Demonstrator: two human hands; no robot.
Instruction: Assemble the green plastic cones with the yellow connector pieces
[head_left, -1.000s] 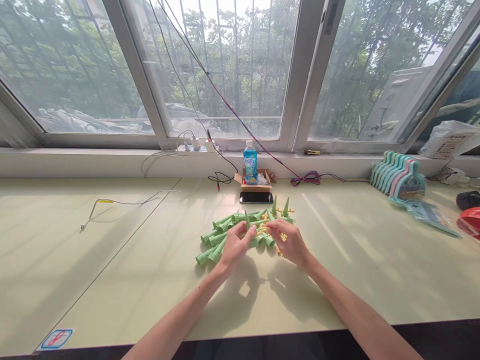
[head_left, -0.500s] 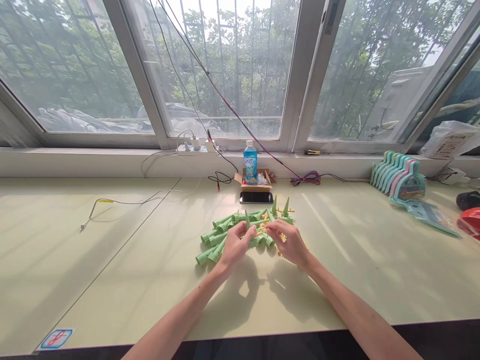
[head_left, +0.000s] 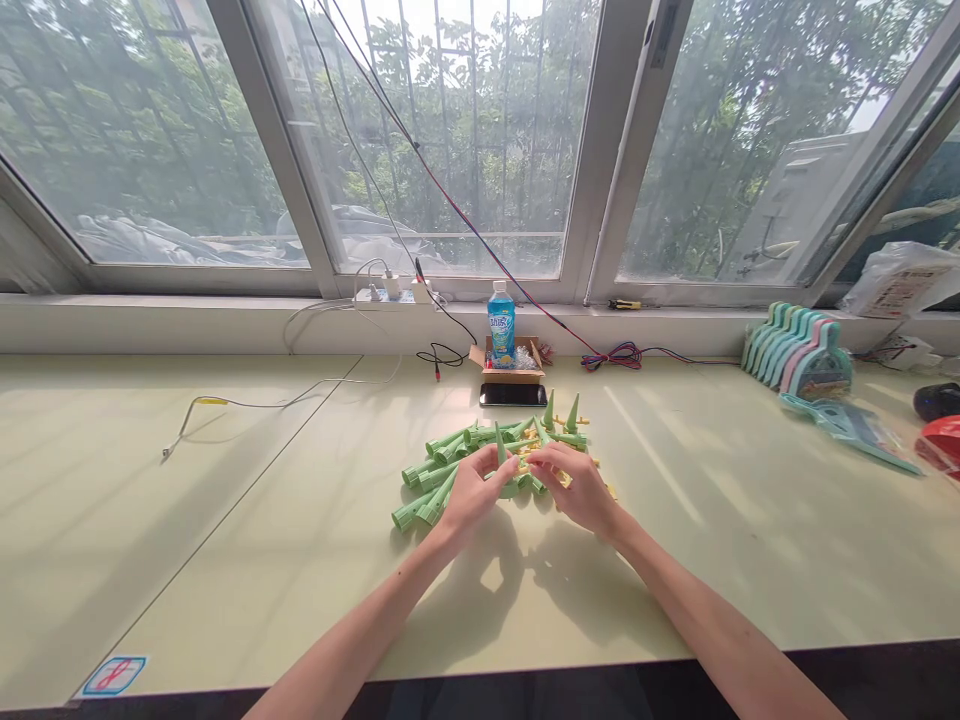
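Note:
My left hand point(head_left: 476, 490) is closed around a green plastic spike point(head_left: 500, 441), whose pointed tip stands up above the fingers. Close beside it, my right hand point(head_left: 579, 488) pinches at a small yellow plastic piece point(head_left: 522, 466), right at the left fingertips. The fingers hide most of this piece, so I cannot tell whether it is joined to the spike. Behind and left of the hands lie several more green spikes point(head_left: 431, 475) in a loose pile, with wide ribbed ends facing left. Beyond the right hand, two green cones point(head_left: 573, 414) point upward among yellow pieces point(head_left: 583, 421).
Behind the pile are a black phone point(head_left: 513, 395), an open cardboard box point(head_left: 513, 377) and a blue bottle point(head_left: 501, 328). Cables point(head_left: 619, 355) lie near the windowsill. At right stand several pastel plastic dustpan-like items point(head_left: 796, 350); a thin hooked wire point(head_left: 196, 402) lies at left.
Both hands have shifted slightly and drawn closer together. The spike in my left hand has moved a little right, and my right fingertips now meet the left ones at the yellow piece.

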